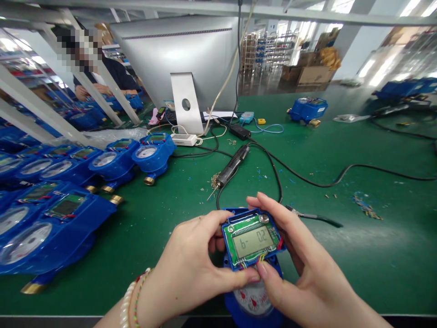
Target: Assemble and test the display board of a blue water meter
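While my left hand (193,262) and right hand (302,264) close around opposite sides of a display unit (253,241), thumbs along its lower edge, I view it tilted toward the camera above the dial of a blue meter (237,314), partly covering it. Beyond my fingers, a power screwdriver (234,166) lies with its bit beside a heap of small screws (215,180); its black cable (278,175) runs down toward my right hand, which partly hides a pair of pliers (321,218). Further meters (153,155) crowd the left of the green bench (341,150); one stands apart at far right. A silver monitor (150,50) blocks much of the background, and white bars (112,86) cross in front of a co-worker. On the screen I read what looks like "b-" and "0.2"; lettering on a left-hand meter is too faint to tell.
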`<state>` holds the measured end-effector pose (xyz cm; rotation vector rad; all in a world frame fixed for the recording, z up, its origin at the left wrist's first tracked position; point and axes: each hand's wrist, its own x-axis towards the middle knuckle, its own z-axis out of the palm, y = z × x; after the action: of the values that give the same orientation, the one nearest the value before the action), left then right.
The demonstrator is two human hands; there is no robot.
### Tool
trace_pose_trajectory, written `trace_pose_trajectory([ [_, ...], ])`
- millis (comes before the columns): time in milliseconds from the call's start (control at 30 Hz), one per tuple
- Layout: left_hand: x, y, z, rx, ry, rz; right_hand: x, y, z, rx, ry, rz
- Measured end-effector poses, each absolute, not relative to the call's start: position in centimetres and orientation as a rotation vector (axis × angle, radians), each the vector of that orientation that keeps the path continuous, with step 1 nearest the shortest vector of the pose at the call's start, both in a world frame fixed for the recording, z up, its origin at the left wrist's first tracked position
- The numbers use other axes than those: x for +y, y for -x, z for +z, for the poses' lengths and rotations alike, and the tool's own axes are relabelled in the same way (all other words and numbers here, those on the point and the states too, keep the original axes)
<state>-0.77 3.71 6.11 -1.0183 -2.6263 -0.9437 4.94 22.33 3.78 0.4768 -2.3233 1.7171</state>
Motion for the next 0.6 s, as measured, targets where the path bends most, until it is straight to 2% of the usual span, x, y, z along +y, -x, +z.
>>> trace_pose_trajectory([
  [433, 4.1, 0.4, 5.4, -2.533, 1.048, -0.762, 21.7, -5.6, 4.6, -2.206, -0.272, 2.091],
  [600, 4.0, 0.2, 5.5, -2.587, 1.023, -0.852, 21.1, -6.0, 4.7, -2.115, -0.215, 2.166],
])
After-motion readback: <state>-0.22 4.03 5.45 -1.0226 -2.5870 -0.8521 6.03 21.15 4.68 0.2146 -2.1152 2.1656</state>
